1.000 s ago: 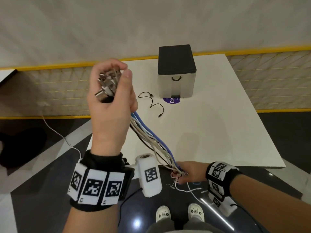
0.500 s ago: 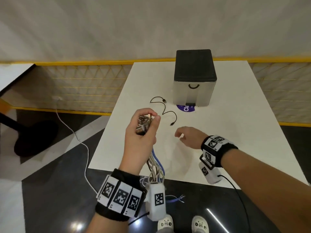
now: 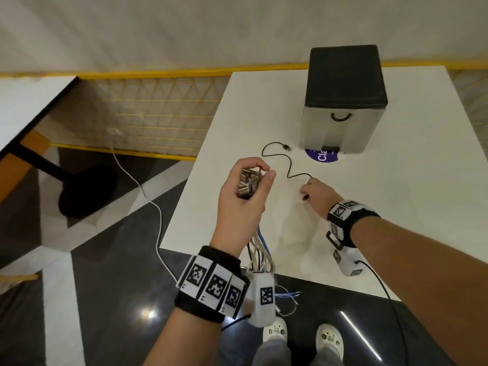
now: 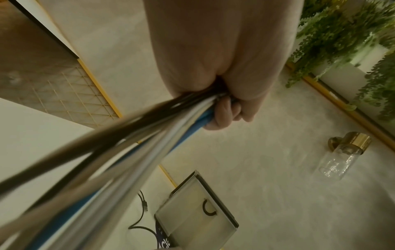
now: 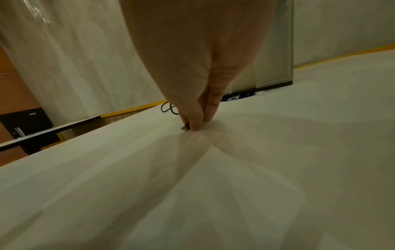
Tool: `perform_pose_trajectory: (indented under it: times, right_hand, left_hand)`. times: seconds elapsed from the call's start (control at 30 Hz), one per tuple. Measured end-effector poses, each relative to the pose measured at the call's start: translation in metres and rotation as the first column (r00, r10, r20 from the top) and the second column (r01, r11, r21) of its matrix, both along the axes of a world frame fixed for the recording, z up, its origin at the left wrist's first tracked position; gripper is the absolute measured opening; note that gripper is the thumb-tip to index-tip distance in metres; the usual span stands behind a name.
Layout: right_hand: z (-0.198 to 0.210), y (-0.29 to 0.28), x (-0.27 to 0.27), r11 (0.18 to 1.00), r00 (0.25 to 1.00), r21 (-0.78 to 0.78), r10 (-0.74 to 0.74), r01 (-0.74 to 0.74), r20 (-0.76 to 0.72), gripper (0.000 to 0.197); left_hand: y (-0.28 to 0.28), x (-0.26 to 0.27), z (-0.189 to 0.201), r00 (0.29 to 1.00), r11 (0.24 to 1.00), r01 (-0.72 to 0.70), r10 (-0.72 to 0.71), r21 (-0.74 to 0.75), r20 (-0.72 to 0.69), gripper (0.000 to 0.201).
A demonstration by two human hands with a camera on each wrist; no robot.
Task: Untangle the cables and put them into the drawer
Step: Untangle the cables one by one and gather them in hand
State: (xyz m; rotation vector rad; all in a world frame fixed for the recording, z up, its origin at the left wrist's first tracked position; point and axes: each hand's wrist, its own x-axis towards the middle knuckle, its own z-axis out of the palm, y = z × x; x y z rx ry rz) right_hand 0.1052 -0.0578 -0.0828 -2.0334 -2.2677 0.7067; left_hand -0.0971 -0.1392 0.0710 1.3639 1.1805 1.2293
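Note:
My left hand grips a bundle of cables by their metal plugs; the white, black and blue cords hang down past my wrist over the table's near edge. A thin black cable lies curled on the white table in front of the drawer box, whose drawer is closed. My right hand is down on the table at that cable's near end, and its fingertips pinch the small plug.
A purple round sticker lies under the box's front. A white cord runs across the dark floor on the left. Another table stands at far left, and a yellow mesh fence runs behind.
My left hand dropped from face height with the bundle. My right hand let go of the hanging cable ends below the table, came up over it and took the black cable's plug.

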Motion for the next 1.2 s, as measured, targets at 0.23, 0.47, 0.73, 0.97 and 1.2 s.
perform_pose_trajectory:
  times: [0.23, 0.47, 0.73, 0.97, 1.2]
  right_hand:
    - [-0.009, -0.038, 0.017, 0.988, 0.999, 0.155, -0.008, 0.014, -0.040, 0.019]
    - [0.053, -0.098, 0.005, 0.889, 0.826, 0.321, -0.103, 0.326, -0.554, 0.011]
    - [0.139, -0.148, -0.006, 0.873, 0.125, 0.016, -0.051, 0.488, -0.991, 0.012]
    - [0.152, -0.186, 0.001, 0.860, 0.064, 0.021, -0.014, 0.509, -0.998, 0.016]
    - [0.122, -0.222, 0.014, 0.926, 0.554, 0.227, 0.023, 0.302, -0.832, 0.049]
  left_hand:
    - [0.005, 0.010, -0.003, 0.997, 0.998, -0.061, 0.061, 0.002, 0.041, 0.005]
    - [-0.005, 0.028, -0.005, 0.981, 0.991, -0.128, 0.132, -0.037, 0.143, 0.007]
    - [-0.046, 0.067, -0.001, 0.978, 0.983, 0.173, -0.165, -0.062, 0.125, 0.014]
    - [-0.067, 0.083, 0.014, 0.954, 0.968, 0.244, -0.229, -0.054, 0.194, 0.022]
    - [-0.076, 0.083, 0.023, 0.965, 0.987, 0.161, -0.155, -0.008, 0.210, 0.020]
